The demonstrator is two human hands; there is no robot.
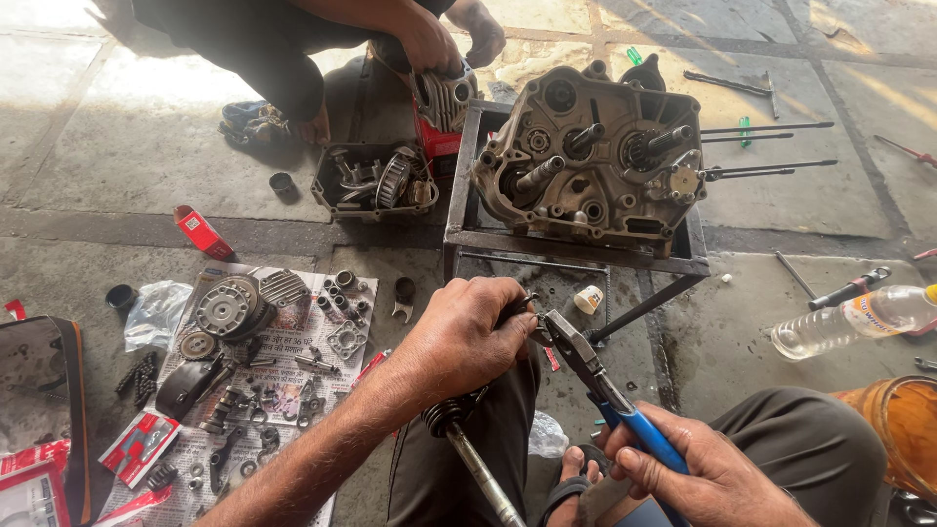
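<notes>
My left hand (pixel 467 335) is closed around a small dark metal part near my knee, above a shaft with a black rubber boot (pixel 451 418) that runs down toward me. My right hand (pixel 698 470) grips the blue handles of a pair of pliers (pixel 586 359), whose jaws bite on the part held in my left hand. Just beyond them, an engine crankcase (pixel 586 161) with exposed shafts and gears rests on a metal frame stand (pixel 576 246).
Another person crouches at the top, both hands on a finned cylinder (pixel 444 96). A black tray of parts (pixel 376 181), newspaper covered with clutch parts and bolts (pixel 264 342), a red box (pixel 203 232), a plastic bottle (pixel 859 320), loose tools at right, and an orange container (pixel 903 425) surround me.
</notes>
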